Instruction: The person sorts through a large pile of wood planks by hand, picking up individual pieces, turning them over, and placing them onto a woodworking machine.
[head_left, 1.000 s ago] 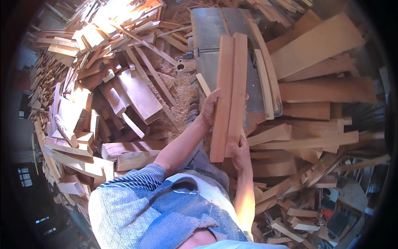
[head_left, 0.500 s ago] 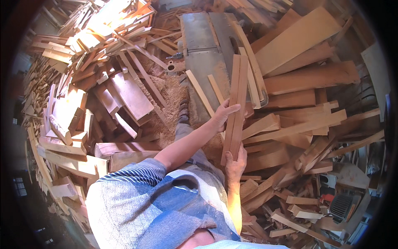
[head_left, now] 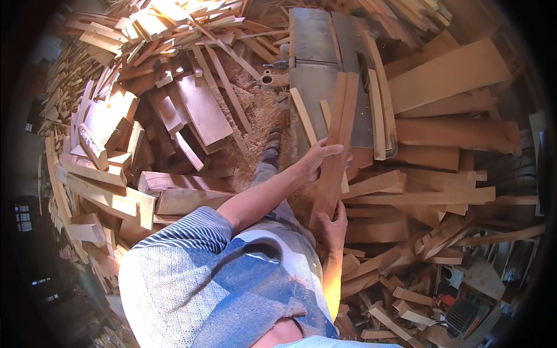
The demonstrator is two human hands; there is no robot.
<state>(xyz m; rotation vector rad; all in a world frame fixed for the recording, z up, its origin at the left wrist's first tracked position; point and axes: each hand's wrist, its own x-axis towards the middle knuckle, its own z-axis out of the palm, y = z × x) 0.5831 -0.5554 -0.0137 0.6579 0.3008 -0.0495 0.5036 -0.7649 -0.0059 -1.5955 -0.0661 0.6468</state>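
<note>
My left hand is closed round the middle of a long reddish-brown wooden strip, thumb across its face. My right hand grips the near end, thumb on top. A line runs lengthwise along the strip; I cannot tell whether it is an edge or a joint between two pieces. Held slanting away from my body, the strip has its far end over the grey metal bed of a woodworking machine. Pale thin strips lie on that bed to the left, and others along its right side.
Broad planks are stacked right of the machine. Blocks and boards pile up on the left. Sawdust covers the floor beside my foot. A dark ribbed motor-like housing sits among offcuts at the lower right.
The surroundings have shifted rightward in view as my head turned. Both hands keep their grip on the strip, which now leans slightly more to the right and shows more of one face.
</note>
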